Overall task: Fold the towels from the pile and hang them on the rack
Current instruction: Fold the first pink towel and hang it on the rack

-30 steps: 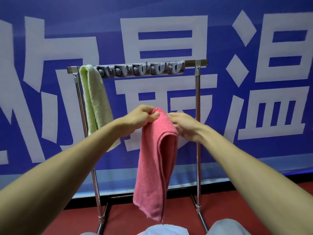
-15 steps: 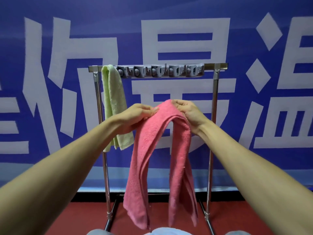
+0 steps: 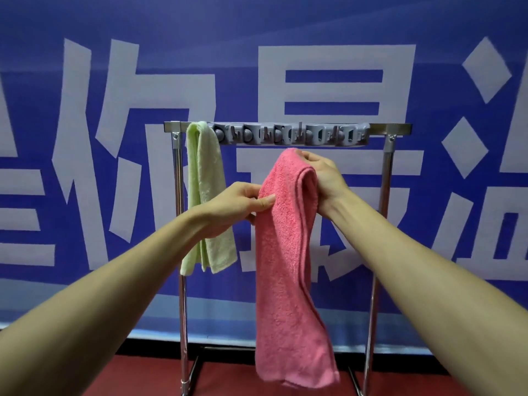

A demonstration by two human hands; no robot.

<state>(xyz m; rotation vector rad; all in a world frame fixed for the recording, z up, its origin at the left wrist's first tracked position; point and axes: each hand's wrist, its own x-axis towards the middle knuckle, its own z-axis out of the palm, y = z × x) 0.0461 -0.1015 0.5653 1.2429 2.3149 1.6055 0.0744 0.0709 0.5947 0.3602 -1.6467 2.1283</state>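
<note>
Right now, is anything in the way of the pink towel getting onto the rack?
Yes: a grey hook strip covers the rack's top bar right above the pink towel. The green towel takes the left end. A bare stretch shows at the right end.

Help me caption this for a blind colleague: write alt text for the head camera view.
Two bare hands hold a folded pink towel just below the top bar of a metal rack: the right hand grips its top fold, the left hand pinches its edge lower down. A green towel hangs over the bar's left end, before a blue banner.
</note>
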